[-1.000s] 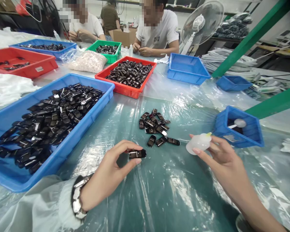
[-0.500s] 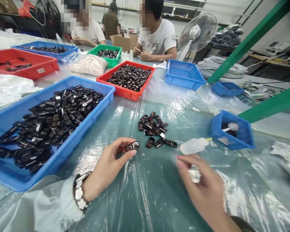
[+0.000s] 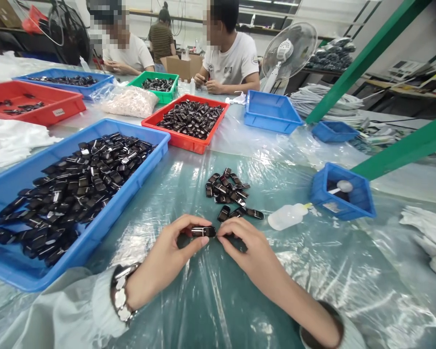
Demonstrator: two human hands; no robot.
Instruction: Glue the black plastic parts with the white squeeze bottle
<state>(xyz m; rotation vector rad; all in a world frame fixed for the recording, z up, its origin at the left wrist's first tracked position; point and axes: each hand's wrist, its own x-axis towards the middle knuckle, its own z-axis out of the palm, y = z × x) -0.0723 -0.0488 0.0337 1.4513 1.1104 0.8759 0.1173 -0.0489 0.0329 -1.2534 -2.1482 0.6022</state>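
Both hands at one black piece, left hand gripping

Left hand (image 3: 167,254): grip closed, thumb and fingers pinching a glossy black piece (image 3: 203,231) along its long sides; piece lies roughly crosswise, low over the desk (image 3: 203,310), in front of the loose pile. Right hand (image 3: 252,245): thumb and index tips drawn nearly together right at the piece's right end; can't tell whether this grip has hold of anything. Bracelet (image 3: 120,293) on left wrist.

Loose pile of black pieces (image 3: 225,188) just beyond the hands, a few nearest ones partly behind the right hand. Squeeze bottle (image 3: 288,216), whitish, yellowish tip, lies on its side right of the pile, apart from the right hand. Small blue bin (image 3: 349,208) farther right, white scoop (image 3: 344,186) inside.

Large blue tray (image 3: 131,185) at left, heaped with similar pieces; red tray (image 3: 174,139) beyond it, also full. Bag of pale bits (image 3: 131,101) behind, near the green tray (image 3: 169,96). Plastic sheeting covers the desk. Co-worker in white top (image 3: 234,63) across, beside a fan (image 3: 285,51).
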